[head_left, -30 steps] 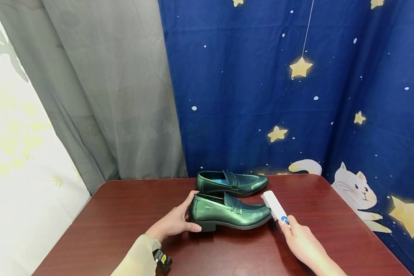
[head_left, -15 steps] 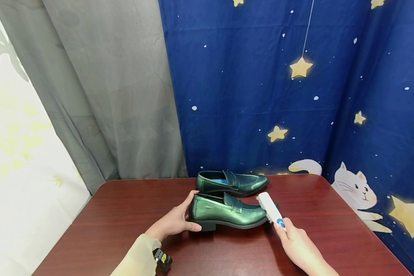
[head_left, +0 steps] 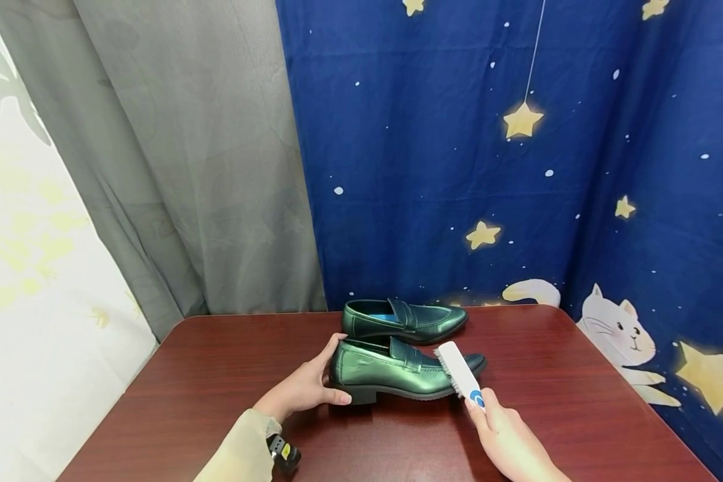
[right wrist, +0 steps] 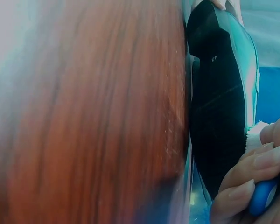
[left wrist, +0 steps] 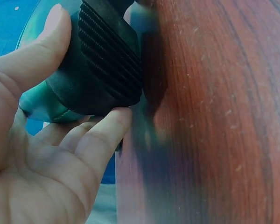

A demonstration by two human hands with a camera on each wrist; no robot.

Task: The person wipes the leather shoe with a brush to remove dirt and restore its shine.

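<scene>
A shiny green loafer [head_left: 373, 369] lies on the table with its toe to the right, tilted so part of its dark sole shows in the right wrist view. My left hand [head_left: 304, 388] grips it round the heel, thumb on the near side; in the left wrist view the fingers curl behind the ridged heel [left wrist: 107, 60]. My right hand [head_left: 509, 428] holds a white brush [head_left: 460, 373] by its handle, whose blue end [right wrist: 263, 196] shows in the right wrist view. The bristles rest across the loafer's front upper, behind the toe. A matching loafer [head_left: 434, 321] stands just behind.
The reddish-brown wooden table [head_left: 205, 381] has rounded back corners. A grey curtain [head_left: 217, 201] and a blue star-patterned curtain [head_left: 410, 167] hang right behind its back edge. A black device [head_left: 283, 454] is strapped at my left wrist.
My right hand has drawn the brush leftward along the loafer from the toe tip towards the strap, uncovering the toe. The left hand and both shoes have stayed in place.
</scene>
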